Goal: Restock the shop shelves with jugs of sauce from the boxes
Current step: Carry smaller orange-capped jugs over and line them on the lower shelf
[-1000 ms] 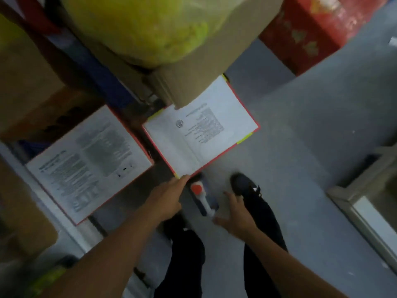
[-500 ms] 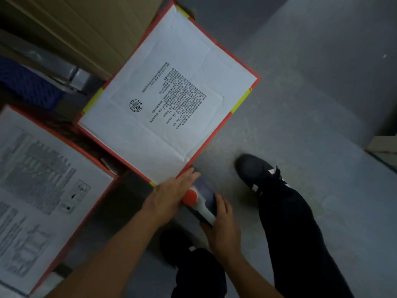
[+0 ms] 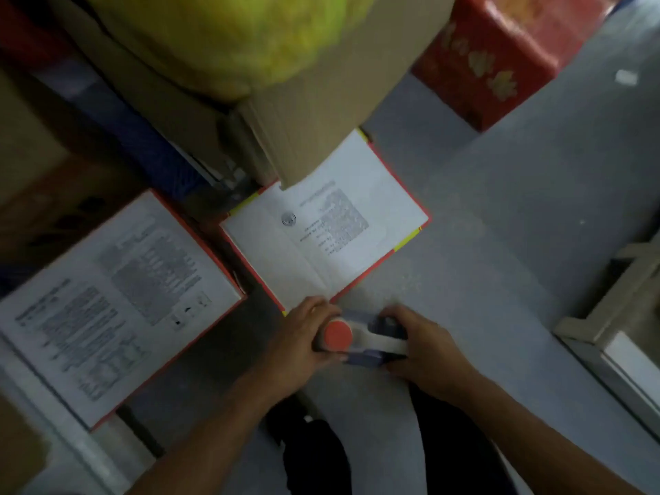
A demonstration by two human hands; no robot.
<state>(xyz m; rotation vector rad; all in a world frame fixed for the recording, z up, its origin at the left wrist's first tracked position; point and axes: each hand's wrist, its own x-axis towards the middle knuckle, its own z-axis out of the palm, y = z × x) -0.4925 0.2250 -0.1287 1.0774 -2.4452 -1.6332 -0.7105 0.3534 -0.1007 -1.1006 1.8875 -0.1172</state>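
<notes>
Both hands now close on the jug, where a second ago they were only reaching toward it as it stood on the floor. The left hand wraps the neck side next to the orange cap, its fingers curled round the body; the right hand grips the far side by the white handle, fingers clamped on the dark blue shoulder. The jug sits between the two hands, just in front of the near corner of the red-edged box with the white printed sheet on top. The frame is blurred, so whether the base has left the floor cannot be told.

The view has also swung back up: half a second ago the box filled most of the picture, and now the brown carton with the yellow-green bundle on it shows again above, with a second printed box to the left and a red patterned carton at the upper right.

For the task this reads as the pick-up step: the grip looks secured on both sides, so the lift toward the shelves should follow. With liquid inside, the jug will likely feel heavy, which suits a two-handed hold
</notes>
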